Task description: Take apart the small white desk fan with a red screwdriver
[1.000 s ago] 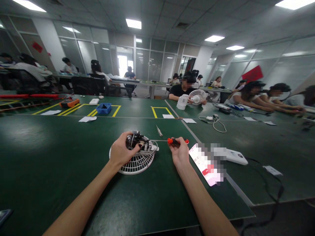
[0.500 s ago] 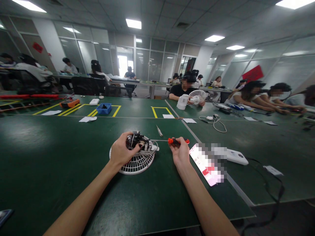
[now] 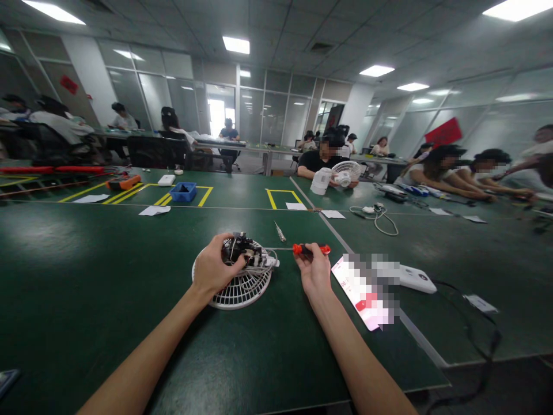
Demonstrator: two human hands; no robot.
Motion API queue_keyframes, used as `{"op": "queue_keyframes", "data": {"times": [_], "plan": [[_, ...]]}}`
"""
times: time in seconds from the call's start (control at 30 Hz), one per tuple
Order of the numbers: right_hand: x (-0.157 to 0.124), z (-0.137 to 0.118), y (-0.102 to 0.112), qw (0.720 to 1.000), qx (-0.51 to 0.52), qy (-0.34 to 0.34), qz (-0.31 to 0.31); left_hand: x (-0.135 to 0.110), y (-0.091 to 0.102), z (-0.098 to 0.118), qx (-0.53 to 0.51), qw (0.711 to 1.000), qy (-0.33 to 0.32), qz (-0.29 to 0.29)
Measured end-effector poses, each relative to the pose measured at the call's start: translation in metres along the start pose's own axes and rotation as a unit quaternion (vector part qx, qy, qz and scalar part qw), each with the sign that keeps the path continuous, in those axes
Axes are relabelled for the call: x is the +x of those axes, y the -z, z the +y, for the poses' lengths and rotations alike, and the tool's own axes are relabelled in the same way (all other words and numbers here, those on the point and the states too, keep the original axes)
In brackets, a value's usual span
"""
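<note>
On the dark green bench [image 3: 108,276], our white round plastic fan grille [image 3: 237,288] lies centrally; the pink-cased phone [image 3: 360,291] at three o'clock, the small metal screwdriver bit [image 3: 280,231] at one o'clock.

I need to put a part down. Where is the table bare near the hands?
Bare green table lies left of the white fan grille and left hand, and nearer, between the forearms. Crowded: right of the right hand with its red screwdriver, by the phone.

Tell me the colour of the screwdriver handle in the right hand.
Red with black, seen in the head view: screwdriver, right hand.
</note>
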State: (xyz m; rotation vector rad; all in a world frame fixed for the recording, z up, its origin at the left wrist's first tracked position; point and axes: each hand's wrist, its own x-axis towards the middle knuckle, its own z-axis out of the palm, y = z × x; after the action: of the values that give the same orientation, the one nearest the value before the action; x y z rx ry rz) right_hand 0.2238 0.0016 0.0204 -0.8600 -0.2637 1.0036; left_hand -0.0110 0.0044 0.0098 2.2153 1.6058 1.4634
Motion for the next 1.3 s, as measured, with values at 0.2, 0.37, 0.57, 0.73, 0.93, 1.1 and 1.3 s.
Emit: {"op": "queue_keyframes", "data": {"times": [0.2, 0.37, 0.57, 0.73, 0.93, 1.1, 1.3], "plan": [[-0.005, 0.001, -0.002, 1.0, -0.015, 0.0, 0.01, -0.001, -0.008, 0.007, 0.013, 1.0, 0.028, 0.003], [-0.008, 0.003, -0.005, 0.999, -0.035, -0.028, 0.027, -0.003, -0.015, 0.003, 0.022, 0.999, 0.029, -0.001], [-0.012, -0.005, -0.007, 0.998, 0.013, -0.06, 0.026, -0.001, -0.013, -0.001, 0.017, 1.0, 0.016, -0.013], [-0.017, -0.005, -0.008, 0.997, 0.025, -0.074, 0.026, 0.0, -0.011, -0.004, 0.005, 1.0, 0.001, -0.01], [-0.021, 0.004, -0.008, 0.999, -0.002, -0.032, 0.027, -0.001, -0.013, -0.002, 0.014, 1.0, 0.01, 0.006], [-0.027, 0.008, -0.01, 0.998, -0.002, -0.044, 0.038, -0.002, -0.013, 0.0, 0.017, 1.0, 0.009, 0.016], [-0.031, 0.007, -0.009, 0.997, 0.042, -0.065, 0.019, -0.003, -0.013, -0.002, 0.016, 1.0, 0.004, 0.022]]}}
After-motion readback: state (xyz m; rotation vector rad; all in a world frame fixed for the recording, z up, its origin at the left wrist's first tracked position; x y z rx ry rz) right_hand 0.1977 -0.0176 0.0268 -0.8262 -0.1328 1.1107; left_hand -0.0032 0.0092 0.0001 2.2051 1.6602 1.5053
